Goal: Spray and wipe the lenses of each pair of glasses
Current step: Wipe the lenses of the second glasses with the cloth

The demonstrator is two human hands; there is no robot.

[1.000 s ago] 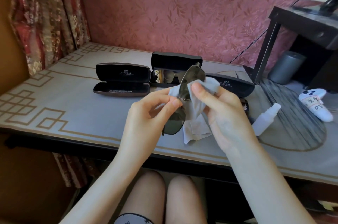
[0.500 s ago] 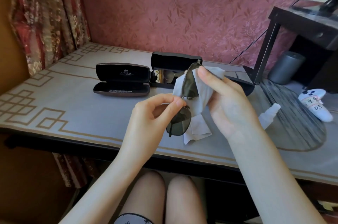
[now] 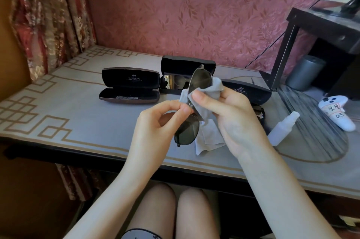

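Observation:
Dark-lensed sunglasses (image 3: 188, 131) hang upright above the table's front half. My left hand (image 3: 157, 127) pinches them at the bridge between thumb and fingertips. My right hand (image 3: 231, 119) grips a grey cleaning cloth (image 3: 209, 137) folded round the lower edge of the upper lens (image 3: 200, 80), thumb on the front. The cloth's loose end hangs beside the lower lens. A white spray bottle (image 3: 283, 128) lies on the table right of my right hand. Another pair of glasses (image 3: 178, 82) sits in an open case behind, and a third pair (image 3: 258, 111) peeks out behind my right hand.
An empty open black case (image 3: 129, 85) lies left of centre, another open case (image 3: 251, 91) behind my right hand. A white game controller (image 3: 337, 112), a grey cylinder (image 3: 303, 72) and a black stand (image 3: 319, 30) crowd the right end. Curtains hang at left.
My right hand's thumb and cloth have slid down the upper lens toward the bridge. The glasses have tipped a little; my left hand keeps its pinch.

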